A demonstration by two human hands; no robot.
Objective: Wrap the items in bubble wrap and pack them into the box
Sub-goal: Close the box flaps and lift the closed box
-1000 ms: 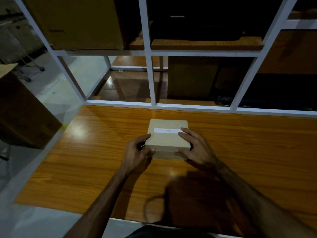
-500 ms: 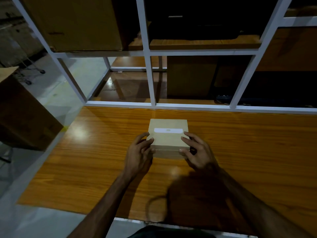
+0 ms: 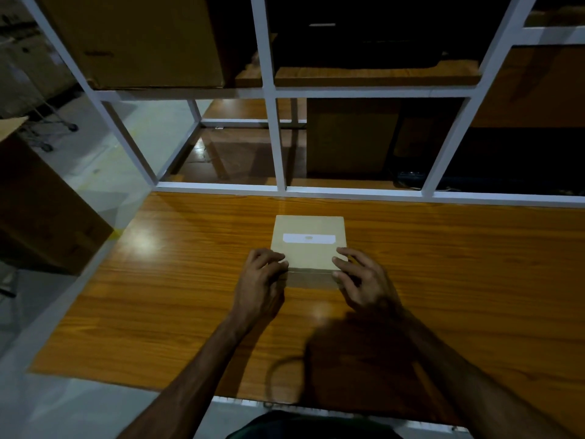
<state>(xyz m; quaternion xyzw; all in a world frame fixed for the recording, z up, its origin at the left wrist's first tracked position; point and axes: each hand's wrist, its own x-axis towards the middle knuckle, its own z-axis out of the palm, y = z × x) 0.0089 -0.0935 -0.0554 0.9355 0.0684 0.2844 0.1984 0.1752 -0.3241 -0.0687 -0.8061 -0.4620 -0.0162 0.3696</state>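
Observation:
A small flat tan box (image 3: 308,248) with a white label strip on its lid lies on the orange wooden table (image 3: 443,264), near the middle. My left hand (image 3: 261,283) holds the box's near left corner with curled fingers. My right hand (image 3: 364,282) holds the near right corner, fingertips on the lid's edge. The box's near side wall shows between my two hands. No bubble wrap is in view.
A white metal shelf frame (image 3: 272,137) rises along the table's far edge. Large cardboard boxes (image 3: 136,39) sit on its shelves. Another big carton (image 3: 38,204) stands on the floor to the left, beyond the table's left edge.
Both hands slid back from the lid toward the box's near corners. The right hand left the label area, and the left hand's fingers curled tighter. The box stayed in place.

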